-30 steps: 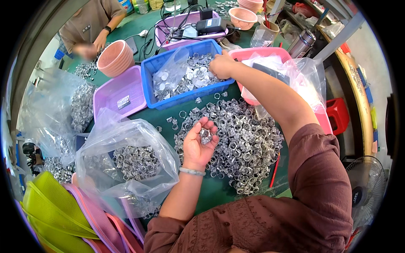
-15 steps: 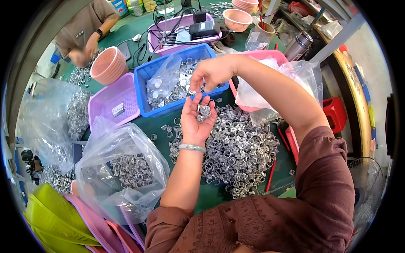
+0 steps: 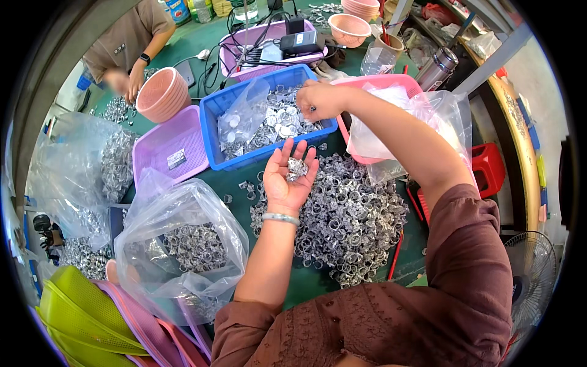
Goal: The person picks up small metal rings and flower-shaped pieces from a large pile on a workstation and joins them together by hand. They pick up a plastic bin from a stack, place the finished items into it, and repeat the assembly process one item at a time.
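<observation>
My left hand (image 3: 285, 191) is palm up above the near edge of the blue basket (image 3: 241, 160), its fingers loosely spread. Cupped in that palm lies a small clump of silvery metal rings (image 3: 296, 169). Over the right end of the basket is my right hand (image 3: 322, 100), fingers curled together; a tiny dark bit shows at them, too small to name. Inside the basket are flat round silver discs (image 3: 285, 119), small metal pieces and a clear plastic bag (image 3: 251, 105). A large heap of silver rings (image 3: 345, 220) spreads beside my left forearm.
Left of the blue basket stand a purple basket (image 3: 137, 144) and stacked pink bowls (image 3: 160, 98). An open clear bag of rings (image 3: 137, 244) sits nearer. At right are a pink basket (image 3: 403, 81) with plastic bags and a steel flask (image 3: 437, 68). Across the table another person (image 3: 125, 46) works.
My right hand has moved away from my left, rightward and up over the blue basket's end, uncovering the discs. The left palm stays up, the clump in it. The view has shifted slightly.
</observation>
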